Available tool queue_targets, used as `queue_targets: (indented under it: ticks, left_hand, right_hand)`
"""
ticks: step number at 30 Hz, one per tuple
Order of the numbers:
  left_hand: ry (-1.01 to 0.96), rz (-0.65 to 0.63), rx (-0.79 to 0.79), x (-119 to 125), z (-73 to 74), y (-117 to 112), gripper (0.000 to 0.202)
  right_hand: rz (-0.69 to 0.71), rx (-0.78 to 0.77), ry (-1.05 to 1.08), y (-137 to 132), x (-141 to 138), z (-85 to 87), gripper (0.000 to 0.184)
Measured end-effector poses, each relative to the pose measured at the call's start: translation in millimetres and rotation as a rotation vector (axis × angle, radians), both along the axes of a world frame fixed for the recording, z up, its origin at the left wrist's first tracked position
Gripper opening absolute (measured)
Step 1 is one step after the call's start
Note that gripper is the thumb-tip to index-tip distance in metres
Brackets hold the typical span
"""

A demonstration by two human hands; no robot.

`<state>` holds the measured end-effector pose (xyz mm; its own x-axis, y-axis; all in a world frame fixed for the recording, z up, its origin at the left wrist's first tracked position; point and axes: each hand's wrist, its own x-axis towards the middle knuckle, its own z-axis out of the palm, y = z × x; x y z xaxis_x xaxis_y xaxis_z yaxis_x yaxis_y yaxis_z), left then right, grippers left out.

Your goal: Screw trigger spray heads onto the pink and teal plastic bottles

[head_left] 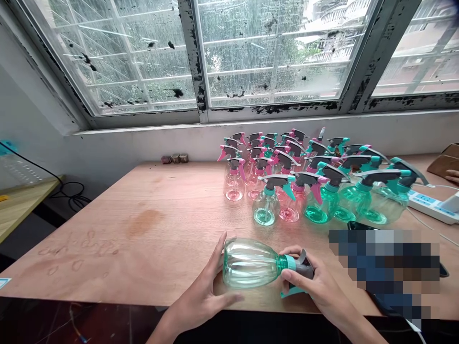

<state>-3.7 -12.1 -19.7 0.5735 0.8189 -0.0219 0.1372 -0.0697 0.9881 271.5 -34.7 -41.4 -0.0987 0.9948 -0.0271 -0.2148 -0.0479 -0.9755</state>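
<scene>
A clear green spray bottle (251, 263) lies on its side just above the table's front edge, its base to the left. My right hand (304, 274) grips it at the teal collar and dark grey spray head, with the teal trigger pointing down. Beside the base is my left hand (206, 286), open, fingers stretched up along the bottle's end and thumb held apart below. Whether its fingertips touch the plastic I cannot tell. Behind stand several upright spray bottles in rows, pink ones (234, 184) mostly at the left and green ones (317, 205) at the right.
The wooden table (107, 239) runs back to a wall under a window. A pixelated device (390, 267) lies at the right, near a white power strip (432, 206). Small blocks (175, 158) sit at the far edge. Another person's fingers (453, 176) show at the right edge.
</scene>
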Motion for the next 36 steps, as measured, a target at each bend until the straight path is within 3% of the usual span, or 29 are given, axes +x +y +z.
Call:
queue_targets:
  ticks: [2, 12, 16, 18, 26, 31, 36]
  left_hand:
    - [-0.037, -0.007, -0.043, -0.1, 0.7, 0.4, 0.111]
    - [0.034, 0.012, 0.05, 1.6, 1.8, 0.0, 0.093]
    - [-0.054, -0.007, -0.059, 2.0, 2.4, 0.3, 0.106]
    - [-0.083, -0.01, -0.084, 2.0, 2.8, 0.8, 0.1]
    - [-0.021, -0.001, 0.053, 1.2, 0.1, -0.5, 0.087]
    - [-0.057, -0.006, -0.014, 1.4, -0.1, 0.6, 0.103]
    - [-0.032, -0.021, -0.005, 1.1, 1.3, 0.9, 0.097]
  right_hand:
    - [0.01, 0.001, 0.001, 0.0, 0.1, -1.1, 0.036]
    - [0.012, -0.024, 0.022, -0.1, 1.2, 1.5, 0.036]
    - [0.029, -0.012, -0.001, 0.4, 1.5, -0.4, 0.036]
    - [0.03, -0.005, -0.017, 0.5, 1.6, -1.0, 0.036]
    - [0.008, -0.019, 0.005, 0.0, 1.3, 1.3, 0.035]
    - [0.024, -0.012, 0.022, 0.0, 1.1, -0.1, 0.035]
    - [0.015, -0.01, 0.024, 0.6, 1.2, 0.2, 0.034]
